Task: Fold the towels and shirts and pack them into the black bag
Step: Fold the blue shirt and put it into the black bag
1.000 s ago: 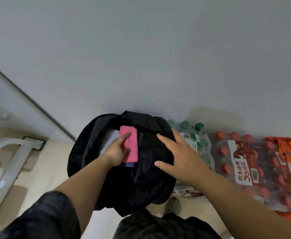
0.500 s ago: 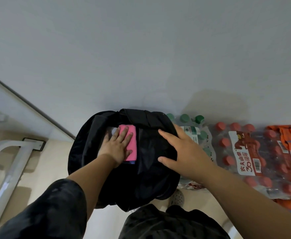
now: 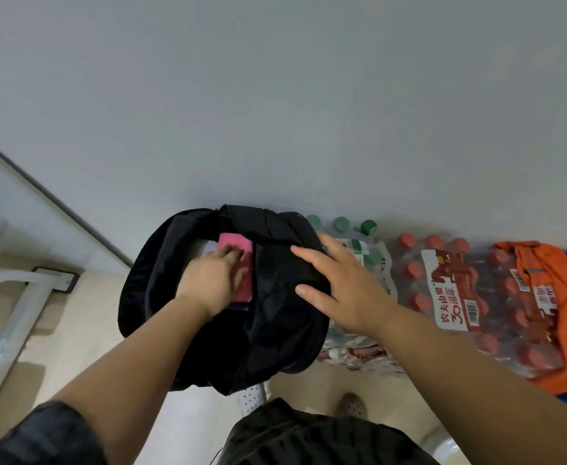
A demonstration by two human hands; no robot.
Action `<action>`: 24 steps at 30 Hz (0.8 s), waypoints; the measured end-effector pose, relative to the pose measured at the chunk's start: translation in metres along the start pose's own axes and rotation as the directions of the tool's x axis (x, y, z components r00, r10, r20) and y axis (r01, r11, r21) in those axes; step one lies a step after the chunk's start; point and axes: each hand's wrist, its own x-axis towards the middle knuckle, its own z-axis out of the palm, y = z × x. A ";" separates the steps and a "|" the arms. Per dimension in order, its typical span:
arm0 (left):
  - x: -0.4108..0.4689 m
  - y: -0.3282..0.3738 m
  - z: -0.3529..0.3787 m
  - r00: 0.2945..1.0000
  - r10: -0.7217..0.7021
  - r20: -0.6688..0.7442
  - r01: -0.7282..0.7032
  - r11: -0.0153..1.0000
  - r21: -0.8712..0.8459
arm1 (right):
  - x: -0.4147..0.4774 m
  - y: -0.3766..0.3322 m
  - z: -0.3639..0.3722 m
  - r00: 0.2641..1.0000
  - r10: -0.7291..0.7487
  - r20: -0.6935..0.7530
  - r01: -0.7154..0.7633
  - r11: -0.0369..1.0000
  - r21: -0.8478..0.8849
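A plain grey wall [image 3: 275, 95] rose behind a black bag [image 3: 275, 330] standing open beside shrink-wrapped water bottles [image 3: 460, 297]. The left hand [image 3: 213, 280], which had gripped the folded pink towel [image 3: 237, 244] a second before, now pressed flat on it inside the bag. The right hand [image 3: 346, 290] stayed spread flat on the bag's fabric.

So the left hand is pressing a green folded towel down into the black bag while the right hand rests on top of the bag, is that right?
Not quite: the folded towel is pink, not green. The head view shows the left hand pressing the pink towel down into the black bag while the right hand rests on top of the bag.
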 end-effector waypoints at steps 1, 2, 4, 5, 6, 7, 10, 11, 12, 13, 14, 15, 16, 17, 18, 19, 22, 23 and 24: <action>-0.012 0.005 -0.011 0.990 -0.018 -0.142 0.005 0.996 -0.093 | 0.000 0.001 0.000 1.000 -0.005 0.002 0.005 1.000 0.014; -0.024 0.011 -0.021 0.955 -0.035 -0.293 -0.013 0.987 -0.162 | -0.001 0.003 0.000 1.000 -0.016 -0.003 0.016 1.000 0.023; -0.044 0.031 -0.045 0.856 -0.047 -0.515 -0.085 0.970 -0.229 | -0.004 0.009 -0.002 0.998 -0.060 -0.025 0.061 0.997 0.042; -0.052 0.044 -0.058 0.810 -0.028 -0.586 -0.130 0.965 -0.227 | -0.007 0.012 -0.003 0.996 -0.081 -0.033 0.082 0.995 0.062; -0.057 0.060 -0.070 0.770 0.002 -0.638 -0.177 0.962 -0.209 | -0.011 0.017 -0.006 0.995 -0.088 -0.036 0.091 0.992 0.091; -0.060 0.078 -0.080 0.742 0.041 -0.669 -0.218 0.958 -0.184 | -0.017 0.023 -0.008 0.996 -0.085 -0.031 0.088 0.989 0.117; -0.055 0.138 -0.094 0.742 0.166 -0.649 -0.292 0.952 -0.091 | -0.037 0.051 -0.022 0.998 -0.056 0.006 0.056 0.995 0.082; -0.051 0.159 -0.093 0.760 0.191 -0.621 -0.298 0.952 -0.072 | -0.046 0.066 -0.029 0.999 -0.039 0.009 0.038 0.997 0.064; -0.047 0.181 -0.090 0.779 0.213 -0.590 -0.304 0.951 -0.057 | -0.056 0.083 -0.036 1.000 -0.021 0.005 0.021 0.998 0.056; -0.043 0.204 -0.085 0.796 0.235 -0.557 -0.311 0.949 -0.045 | -0.068 0.102 -0.044 1.000 -0.008 -0.007 0.008 0.998 0.055; -0.040 0.228 -0.078 0.814 0.252 -0.523 -0.318 0.947 -0.039 | -0.081 0.122 -0.053 1.000 0.002 -0.023 -0.001 0.998 0.055; -0.036 0.252 -0.071 0.833 0.262 -0.487 -0.321 0.946 -0.041 | -0.095 0.144 -0.063 0.999 0.011 -0.040 -0.009 0.999 0.054; -0.032 0.278 -0.062 0.854 0.264 -0.449 -0.318 0.947 -0.049 | -0.110 0.167 -0.073 0.998 0.027 -0.056 -0.025 0.999 0.048; -0.028 0.303 -0.053 0.875 0.263 -0.406 -0.312 0.948 -0.057 | -0.125 0.189 -0.082 0.996 0.049 -0.073 -0.046 0.998 0.038; -0.022 0.328 -0.043 0.897 0.268 -0.352 -0.306 0.950 -0.057 | -0.140 0.212 -0.091 0.993 0.076 -0.094 -0.074 0.997 0.025; -0.017 0.352 -0.034 0.914 0.278 -0.294 -0.304 0.952 -0.044 | -0.157 0.234 -0.100 0.987 0.105 -0.120 -0.104 0.994 0.013; 0.000 0.419 -0.004 0.929 0.338 -0.151 -0.342 0.940 0.003 | -0.209 0.292 -0.126 0.953 0.182 -0.240 -0.189 0.982 -0.008; 0.004 0.440 0.005 0.930 0.351 -0.111 -0.353 0.936 0.005 | -0.227 0.310 -0.133 0.933 0.214 -0.290 -0.226 0.974 -0.007; 0.007 0.459 0.014 0.927 0.366 -0.079 -0.367 0.930 0.007 | -0.242 0.327 -0.140 0.907 0.253 -0.337 -0.271 0.962 -0.007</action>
